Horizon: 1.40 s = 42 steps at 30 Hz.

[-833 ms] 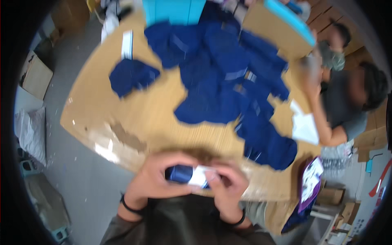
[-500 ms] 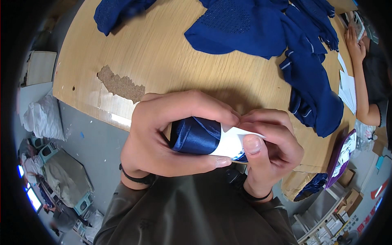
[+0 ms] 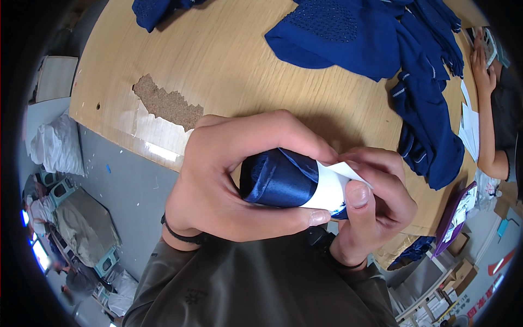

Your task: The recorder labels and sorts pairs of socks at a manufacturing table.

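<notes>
Rolled navy satin cloth (image 3: 279, 180) was held up close under the head camera, above the near edge of the wooden table (image 3: 229, 71), not resting on it. A white paper band (image 3: 327, 191) was wrapped around its right end, with one loose corner sticking up, so the roll looked held tight to keep the band from slipping. Left hand (image 3: 239, 174) was clamped around the roll: fingers arched over the top, thumb running along the underside, which kept the fabric from unrolling. Right hand (image 3: 376, 201) was closed on the banded end, thumb pressed flat on the paper, fingers curled behind it; both hands were together, touching at the roll. Dark wristband (image 3: 182, 235) on the left wrist. Further out, the table had a chipped patch (image 3: 163, 103) in its veneer showing raw board near the left-front edge. A heap of navy garments (image 3: 381, 43) lay spread across the far and right side, well apart from the hands, with a smaller navy piece (image 3: 158, 8) at the top left. Another person's forearm (image 3: 487, 114) rested at the table's right edge beside some white paper sheets (image 3: 469, 128). Grey floor with bagged bundles (image 3: 54, 147) was visible to the left below the table.
</notes>
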Tool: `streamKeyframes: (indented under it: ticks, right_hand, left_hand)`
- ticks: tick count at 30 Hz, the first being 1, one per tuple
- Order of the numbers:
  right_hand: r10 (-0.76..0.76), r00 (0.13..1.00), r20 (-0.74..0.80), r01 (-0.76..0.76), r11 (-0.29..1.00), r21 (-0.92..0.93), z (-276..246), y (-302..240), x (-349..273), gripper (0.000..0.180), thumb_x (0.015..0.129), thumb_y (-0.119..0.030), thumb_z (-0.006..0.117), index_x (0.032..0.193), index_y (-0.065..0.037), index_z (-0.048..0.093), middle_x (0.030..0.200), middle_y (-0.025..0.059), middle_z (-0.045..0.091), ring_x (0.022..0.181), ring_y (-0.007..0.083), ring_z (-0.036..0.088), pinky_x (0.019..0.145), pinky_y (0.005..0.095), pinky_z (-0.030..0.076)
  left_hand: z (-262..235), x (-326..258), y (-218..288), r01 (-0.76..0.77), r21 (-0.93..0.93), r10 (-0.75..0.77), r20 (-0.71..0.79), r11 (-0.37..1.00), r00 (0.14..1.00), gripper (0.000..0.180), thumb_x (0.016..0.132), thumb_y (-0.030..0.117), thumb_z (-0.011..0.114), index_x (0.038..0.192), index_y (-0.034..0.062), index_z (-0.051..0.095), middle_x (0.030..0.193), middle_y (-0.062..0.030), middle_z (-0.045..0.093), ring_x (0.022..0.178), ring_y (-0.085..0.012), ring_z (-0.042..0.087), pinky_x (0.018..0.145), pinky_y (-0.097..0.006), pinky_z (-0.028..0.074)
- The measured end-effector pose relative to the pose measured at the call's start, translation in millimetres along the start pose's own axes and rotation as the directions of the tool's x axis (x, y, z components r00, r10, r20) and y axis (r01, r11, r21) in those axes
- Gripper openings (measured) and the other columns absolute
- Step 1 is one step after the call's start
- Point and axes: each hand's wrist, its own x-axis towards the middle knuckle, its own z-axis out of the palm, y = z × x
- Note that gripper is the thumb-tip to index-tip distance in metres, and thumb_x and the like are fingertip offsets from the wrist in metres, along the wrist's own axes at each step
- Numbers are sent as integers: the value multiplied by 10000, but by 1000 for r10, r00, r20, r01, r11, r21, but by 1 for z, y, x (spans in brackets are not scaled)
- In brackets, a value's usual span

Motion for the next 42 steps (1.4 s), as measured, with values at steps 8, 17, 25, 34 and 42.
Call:
streamKeyframes:
  ticks: [8, 17, 25, 34, 42]
  right_hand:
    - [-22, 1000, -14, 22, 1000, 7, 2, 1, 1, 154, 815, -43, 728, 955, 18, 714, 950, 141, 636, 793, 167, 635, 634, 247, 496]
    - [-9, 999, 39, 10, 1000, -24, -2, -2, -1, 156, 834, -95, 715, 943, 17, 707, 913, 148, 628, 738, 168, 620, 598, 255, 482]
    - [-75, 997, 20, 76, 994, -75, 3, 7, -2, 762, 967, -615, 316, 990, 54, 679, 909, 182, 623, 750, 210, 639, 632, 297, 507]
    - [-142, 988, 57, 142, 990, 7, 3, 5, 1, 236, 773, -55, 659, 987, 24, 721, 957, 191, 599, 674, 177, 601, 577, 241, 479]
    - [-230, 973, 8, 229, 973, 34, 7, 11, 1, 237, 769, -24, 627, 977, 10, 736, 944, 185, 587, 741, 194, 599, 599, 254, 507]
  left_hand:
    - [0, 0, 2, 18, 52, -16, -31, 999, 999, 475, 530, -19, 846, 947, -94, 631, 908, -238, 685, 849, -262, 706, 754, -314, 550]
    - [1, -2, 0, 27, -85, -27, -1, 996, 1000, 453, 530, -62, 835, 935, -110, 637, 908, -237, 689, 831, -252, 707, 750, -302, 549]
    - [0, -1, 3, 33, -28, -35, -61, 999, 998, 464, 532, -18, 853, 937, -104, 643, 867, -192, 704, 780, -203, 703, 698, -272, 540]
    - [-2, -1, -5, -53, -62, 50, -37, 997, 998, 487, 546, -30, 837, 977, -122, 629, 872, -211, 696, 764, -208, 699, 676, -263, 533]
    - [-2, 0, -4, -60, -70, 59, -24, 996, 998, 505, 532, -37, 833, 985, -125, 627, 865, -204, 696, 753, -197, 697, 668, -258, 528]
